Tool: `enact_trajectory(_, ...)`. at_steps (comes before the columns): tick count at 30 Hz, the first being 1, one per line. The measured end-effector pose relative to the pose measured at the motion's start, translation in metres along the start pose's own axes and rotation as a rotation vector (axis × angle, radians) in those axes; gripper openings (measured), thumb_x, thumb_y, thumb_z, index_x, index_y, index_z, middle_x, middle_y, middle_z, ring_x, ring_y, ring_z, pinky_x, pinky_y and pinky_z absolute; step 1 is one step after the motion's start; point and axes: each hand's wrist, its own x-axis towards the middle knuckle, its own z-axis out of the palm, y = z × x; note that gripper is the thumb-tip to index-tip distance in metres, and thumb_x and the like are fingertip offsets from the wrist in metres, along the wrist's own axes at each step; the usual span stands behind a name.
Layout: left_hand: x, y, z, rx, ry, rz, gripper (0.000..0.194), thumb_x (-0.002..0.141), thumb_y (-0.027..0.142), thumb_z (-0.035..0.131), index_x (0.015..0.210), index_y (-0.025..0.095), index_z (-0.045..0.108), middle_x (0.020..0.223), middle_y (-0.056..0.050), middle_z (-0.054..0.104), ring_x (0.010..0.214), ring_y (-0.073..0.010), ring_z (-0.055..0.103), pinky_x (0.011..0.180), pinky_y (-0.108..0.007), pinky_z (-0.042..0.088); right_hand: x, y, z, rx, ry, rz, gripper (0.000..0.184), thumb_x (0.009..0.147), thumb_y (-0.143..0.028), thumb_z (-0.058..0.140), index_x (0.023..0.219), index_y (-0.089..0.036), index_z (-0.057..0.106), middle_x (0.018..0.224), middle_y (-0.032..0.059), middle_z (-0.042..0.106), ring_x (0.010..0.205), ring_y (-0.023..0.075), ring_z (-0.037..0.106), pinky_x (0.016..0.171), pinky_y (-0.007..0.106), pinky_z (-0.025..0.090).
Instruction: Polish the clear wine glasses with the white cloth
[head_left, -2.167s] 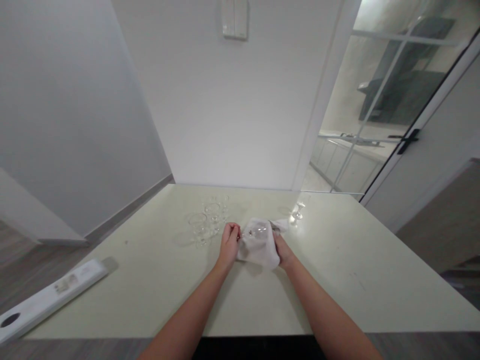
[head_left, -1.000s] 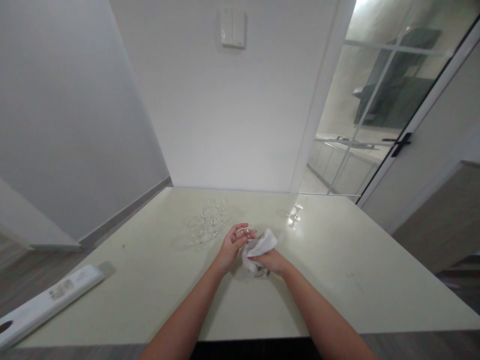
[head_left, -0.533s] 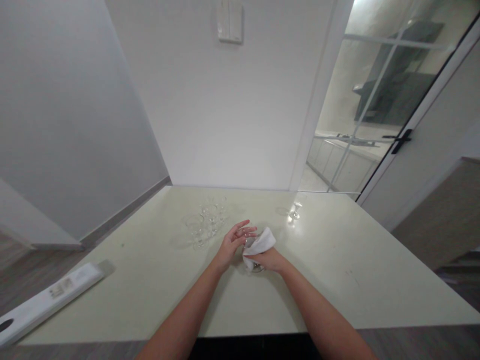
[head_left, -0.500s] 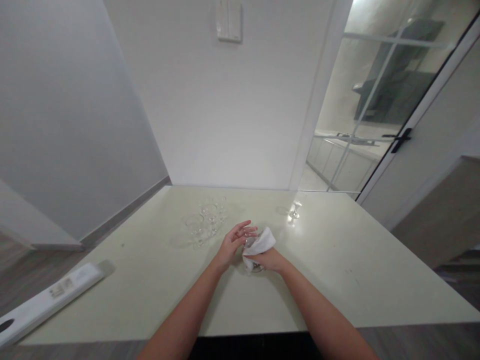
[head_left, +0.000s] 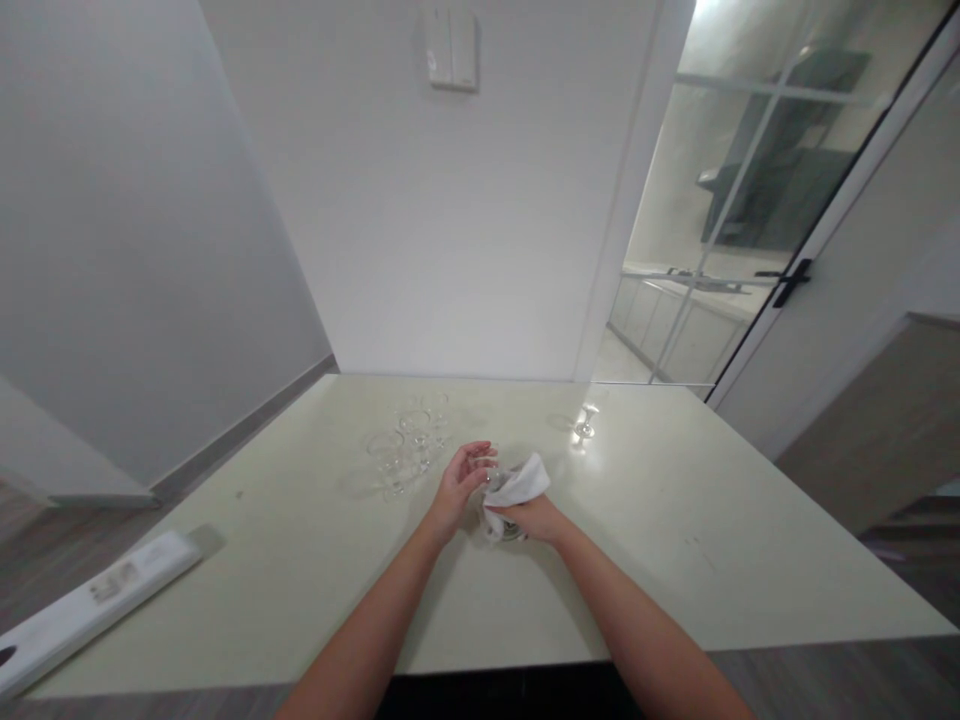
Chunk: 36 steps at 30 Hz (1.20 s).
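Observation:
My right hand is closed on a white cloth that wraps round a clear stemmed glass. The glass is held low over the table, tilted, and the cloth covers most of it. My left hand curls its fingers and thumb about the other end of the glass, just left of the cloth. Its exact contact is hard to see through the clear glass. Beyond my left hand, several clear stemmed glasses stand grouped on the table.
A single stemmed glass stands on the far right part of the pale table. A long white power strip lies across the left front corner. Behind the table rise a white wall and a glazed door with a black handle.
My left fingers, more outstretched before, are now curled in closer at the glass. My right hand with the cloth has hardly moved. The whole view has shifted slightly.

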Motion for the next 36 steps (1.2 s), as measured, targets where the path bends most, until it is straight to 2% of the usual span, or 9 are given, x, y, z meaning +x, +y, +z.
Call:
enact_trajectory(3,-0.002,0.003,0.003,0.114,0.071,-0.013,0.051,0.065,0.033,0.08,0.108,0.016,0.061,0.1,-0.008,0.064,0.089,-0.0177,0.061,0.076,-0.027,0.047,0.001,0.001,0.001,0.02,0.024,0.013,0.042,0.068,-0.038,0.076,0.105,-0.021,0.067,0.108,0.0048,0.07,0.102,0.0217,0.064,0.099,0.04,0.045)
enact_trajectory(10,-0.005,0.007,0.004,-0.096,-0.067,-0.071,0.058,0.069,0.039,0.075,0.119,0.017,0.056,0.112,-0.013,0.065,0.097,-0.0231,0.063,0.084,-0.035,0.047,-0.001,0.002,-0.005,0.045,0.008,0.163,0.044,0.065,-0.043,0.077,0.101,-0.02,0.069,0.108,0.0059,0.07,0.104,0.0256,0.063,0.098,0.043,0.046)
enact_trajectory(14,-0.003,0.001,0.005,0.11,0.036,-0.073,0.059,0.062,0.037,0.081,0.115,0.018,0.061,0.095,-0.006,0.067,0.085,-0.0179,0.062,0.076,-0.028,0.048,0.001,0.002,-0.003,0.017,-0.002,0.087,0.044,0.069,-0.045,0.074,0.106,-0.022,0.069,0.114,0.0049,0.069,0.109,0.0243,0.062,0.103,0.042,0.042)
enact_trajectory(17,0.0,0.0,0.004,0.125,0.128,-0.075,0.052,0.065,0.038,0.079,0.108,0.015,0.065,0.092,-0.006,0.067,0.083,-0.0171,0.062,0.076,-0.027,0.048,0.005,0.003,-0.001,0.078,0.01,0.06,0.043,0.069,-0.045,0.074,0.105,-0.022,0.069,0.114,0.0046,0.069,0.109,0.0235,0.062,0.104,0.042,0.041)
enact_trajectory(21,0.001,0.004,-0.001,-0.033,0.231,-0.011,0.052,0.072,0.042,0.074,0.116,0.017,0.062,0.105,-0.009,0.067,0.091,-0.0172,0.063,0.075,-0.025,0.048,0.015,0.005,-0.006,0.312,0.333,0.111,0.043,0.064,-0.045,0.078,0.097,-0.019,0.069,0.113,0.0065,0.07,0.111,0.0249,0.062,0.104,0.041,0.041)
enact_trajectory(24,0.0,0.009,-0.004,-0.16,0.207,0.004,0.059,0.075,0.045,0.071,0.127,0.023,0.053,0.124,-0.011,0.061,0.101,-0.0189,0.063,0.079,-0.027,0.05,0.021,0.002,-0.016,0.525,0.54,0.221,0.045,0.063,-0.049,0.076,0.095,-0.019,0.068,0.108,0.0078,0.071,0.104,0.0262,0.066,0.094,0.041,0.049)
enact_trajectory(26,-0.001,0.012,-0.002,-0.177,0.158,0.012,0.066,0.076,0.044,0.071,0.133,0.027,0.044,0.132,-0.011,0.056,0.108,-0.0209,0.062,0.082,-0.029,0.051,0.022,-0.001,-0.02,0.635,0.458,0.273,0.048,0.069,-0.058,0.068,0.097,-0.019,0.067,0.103,0.0089,0.073,0.098,0.0262,0.068,0.086,0.041,0.053)
enact_trajectory(30,-0.005,0.013,0.005,-0.119,-0.002,-0.01,0.076,0.073,0.037,0.076,0.137,0.027,0.036,0.139,-0.016,0.05,0.114,-0.0271,0.06,0.086,-0.035,0.053,0.018,-0.003,-0.009,0.689,0.147,0.29,0.051,0.076,-0.062,0.058,0.099,-0.017,0.067,0.094,0.0089,0.074,0.093,0.0256,0.069,0.083,0.04,0.052)
enact_trajectory(36,-0.01,0.009,0.013,-0.043,-0.147,0.036,0.074,0.073,0.027,0.077,0.135,0.029,0.037,0.142,-0.016,0.046,0.116,-0.0268,0.059,0.094,-0.04,0.049,0.019,0.005,0.001,0.701,0.209,0.228,0.033,0.066,-0.041,0.072,0.09,-0.018,0.068,0.088,0.0029,0.074,0.083,0.0198,0.068,0.082,0.031,0.049)
